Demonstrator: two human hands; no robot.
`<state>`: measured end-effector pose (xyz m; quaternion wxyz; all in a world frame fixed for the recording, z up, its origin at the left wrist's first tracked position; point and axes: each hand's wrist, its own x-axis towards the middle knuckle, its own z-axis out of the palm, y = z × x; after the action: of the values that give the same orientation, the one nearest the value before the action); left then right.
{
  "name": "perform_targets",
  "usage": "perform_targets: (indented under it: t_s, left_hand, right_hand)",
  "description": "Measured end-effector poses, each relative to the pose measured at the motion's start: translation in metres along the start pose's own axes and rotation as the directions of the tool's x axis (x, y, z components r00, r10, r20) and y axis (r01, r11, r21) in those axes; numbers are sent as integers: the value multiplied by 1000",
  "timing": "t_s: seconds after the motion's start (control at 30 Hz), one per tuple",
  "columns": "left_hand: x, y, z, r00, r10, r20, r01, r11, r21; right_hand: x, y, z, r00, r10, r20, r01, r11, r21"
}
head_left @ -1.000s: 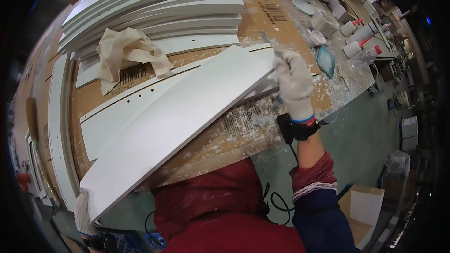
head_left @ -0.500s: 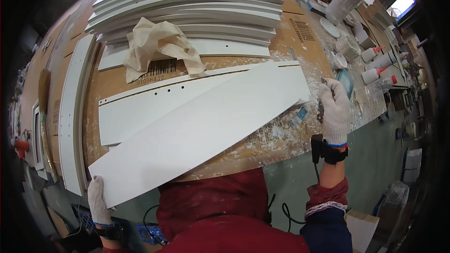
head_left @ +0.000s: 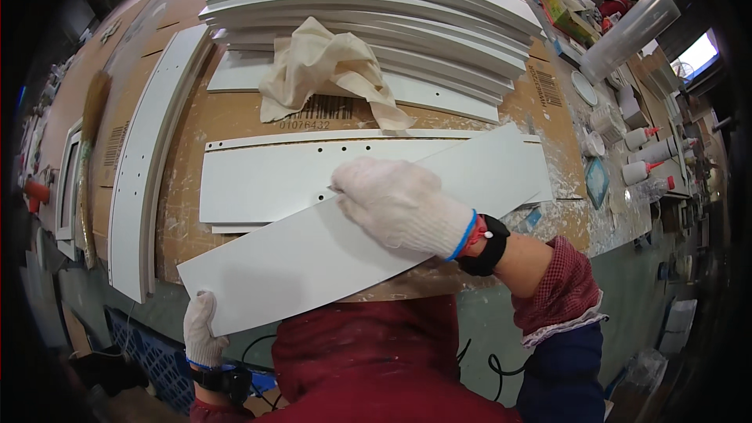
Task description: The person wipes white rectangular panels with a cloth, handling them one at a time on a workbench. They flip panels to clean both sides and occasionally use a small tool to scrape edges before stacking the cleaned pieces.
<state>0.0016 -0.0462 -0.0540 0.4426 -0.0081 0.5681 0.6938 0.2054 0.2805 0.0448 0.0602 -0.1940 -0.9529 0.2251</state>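
A long white board (head_left: 270,278) lies slantwise on top of another white board (head_left: 262,180) with a row of dark holes and a brown-edged groove. My left hand (head_left: 204,329), in a white knit glove, grips the upper board's near left corner, thumb on top. The gloved right hand (head_left: 399,207) is over the middle of the slanted board, by its far edge. Its fingers are curled closed with the knuckles up, and whatever they hold is hidden beneath them. Behind both boards, a crumpled cream cloth (head_left: 321,66) drapes over the front of a stack of white boards (head_left: 368,4).
Cardboard (head_left: 176,219) covers the worktable, with white flakes toward the right. More white boards (head_left: 153,164) stand lengthwise at left, beside a long brush (head_left: 92,121). Red-capped glue bottles (head_left: 638,172), a white cup (head_left: 593,143) and a clear roll (head_left: 630,35) occupy the right side.
My right hand has come from beyond the board's right end, where a small dark flat piece showed in it, to the board's middle. The left hand keeps its corner grip. The view has shifted.
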Motion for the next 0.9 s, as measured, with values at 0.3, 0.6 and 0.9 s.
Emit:
perform_targets:
  t_s: [0.3, 0.6, 0.9]
  left_hand:
    - [-13, -17, 1, 999, 2, -50, -1, 1000, 18]
    - [-13, -19, 18, 998, 42, -41, -45, 997, -71]
    - [-28, -17, 6, 982, 74, -173, -44, 984, 173]
  right_hand:
    - [10, 22, 0, 987, 131, 95, -116, 982, -150]
    - [-90, 186, -116, 583, 695, -421, -811, 470, -347]
    - [-138, 158, -77, 563, 742, -364, -610, 670, 423]
